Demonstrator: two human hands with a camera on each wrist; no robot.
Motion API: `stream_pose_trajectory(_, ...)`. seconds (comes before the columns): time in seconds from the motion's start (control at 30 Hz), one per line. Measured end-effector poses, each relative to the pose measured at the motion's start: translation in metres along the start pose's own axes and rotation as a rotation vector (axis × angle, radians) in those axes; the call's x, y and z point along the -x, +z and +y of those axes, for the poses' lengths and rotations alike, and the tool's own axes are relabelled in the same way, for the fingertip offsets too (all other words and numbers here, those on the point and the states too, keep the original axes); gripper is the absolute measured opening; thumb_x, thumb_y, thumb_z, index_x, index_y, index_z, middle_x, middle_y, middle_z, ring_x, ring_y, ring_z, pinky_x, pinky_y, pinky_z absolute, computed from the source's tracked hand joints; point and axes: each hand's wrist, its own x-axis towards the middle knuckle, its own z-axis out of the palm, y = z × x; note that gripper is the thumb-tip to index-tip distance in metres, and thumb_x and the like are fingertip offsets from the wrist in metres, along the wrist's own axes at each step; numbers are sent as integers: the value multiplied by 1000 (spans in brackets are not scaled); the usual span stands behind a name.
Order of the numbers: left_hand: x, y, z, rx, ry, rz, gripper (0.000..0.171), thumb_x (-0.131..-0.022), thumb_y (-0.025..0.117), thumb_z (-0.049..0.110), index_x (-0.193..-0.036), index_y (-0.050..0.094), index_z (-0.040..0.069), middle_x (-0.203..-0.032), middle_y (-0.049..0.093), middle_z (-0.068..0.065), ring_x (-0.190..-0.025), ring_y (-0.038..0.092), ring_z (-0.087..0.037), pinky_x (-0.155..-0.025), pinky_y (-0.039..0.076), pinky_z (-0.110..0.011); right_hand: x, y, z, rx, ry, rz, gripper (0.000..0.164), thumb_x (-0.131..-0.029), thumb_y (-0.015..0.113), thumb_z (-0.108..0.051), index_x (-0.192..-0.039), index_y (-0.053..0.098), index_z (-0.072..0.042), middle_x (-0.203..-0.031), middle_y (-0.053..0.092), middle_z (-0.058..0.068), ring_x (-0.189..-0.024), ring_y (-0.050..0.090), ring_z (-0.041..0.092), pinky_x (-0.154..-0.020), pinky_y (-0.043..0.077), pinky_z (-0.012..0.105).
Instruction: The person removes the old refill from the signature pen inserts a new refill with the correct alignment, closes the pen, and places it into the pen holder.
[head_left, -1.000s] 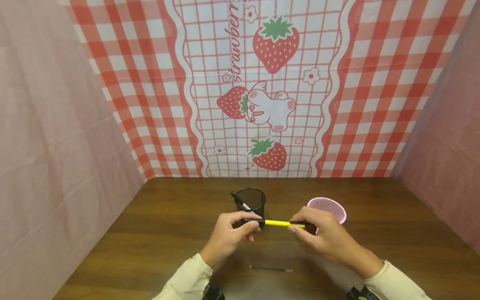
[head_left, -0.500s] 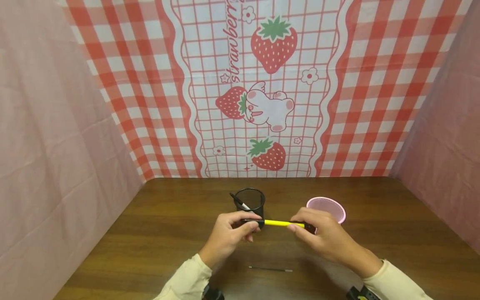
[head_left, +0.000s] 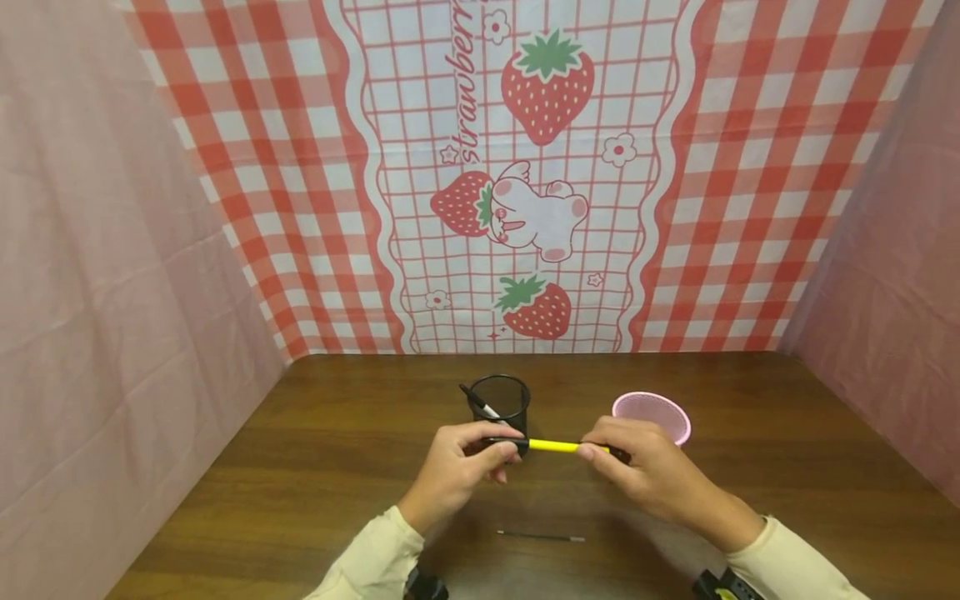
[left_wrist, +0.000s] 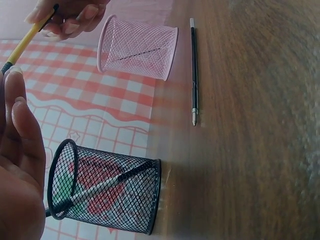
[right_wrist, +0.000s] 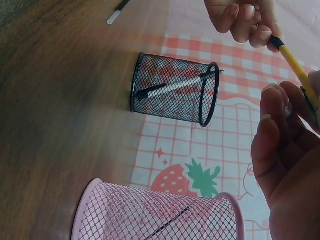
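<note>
A yellow pen [head_left: 553, 446] with black ends is held level between both hands above the table. My left hand [head_left: 453, 467] pinches its black end between thumb and fingers. At the other end, my right hand [head_left: 652, 475] grips the yellow barrel near a black clip, which shows in the left wrist view. On the table below lies a thin pen refill [left_wrist: 194, 75], dark with a metal tip and a pale end. Behind the left hand stands a black mesh pen cup [head_left: 501, 396] with a black-and-white pen [right_wrist: 175, 86] leaning inside.
A pink mesh cup [head_left: 651, 408] stands behind my right hand; a thin dark stick [left_wrist: 139, 54] shows through its mesh. The brown wooden table [head_left: 300, 483] ends at a red-and-white checked cloth [head_left: 720, 250] with strawberries. Pink curtains [head_left: 135, 292] flank both sides.
The right thumb and fingers have shifted slightly along the pen, covering more of its black-and-yellow end. The left hand, the cups and the refill stay put.
</note>
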Motion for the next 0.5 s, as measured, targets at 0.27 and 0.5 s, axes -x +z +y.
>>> stream_pose_trajectory(0.27, -1, 0, -2, 1, 3, 3, 19, -96, 67, 4, -110, 71, -7, -87, 70, -25, -61, 63, -11, -58, 59, -30, 0, 0, 3, -10, 17, -25, 30, -89, 71, 3, -91, 67, -26, -76, 51, -17, -66, 45, -1, -57, 39, 13)
stream_pose_trajectory(0.5, 0, 2, -2, -3, -17, 6, 19, -95, 68, 6, -110, 72, -5, -87, 71, -24, -62, 63, -12, -59, 58, -29, 1, -1, 4, -24, 19, -27, 32, -90, 70, 4, -87, 65, -27, -73, 48, -17, -65, 45, -1, -56, 39, 12)
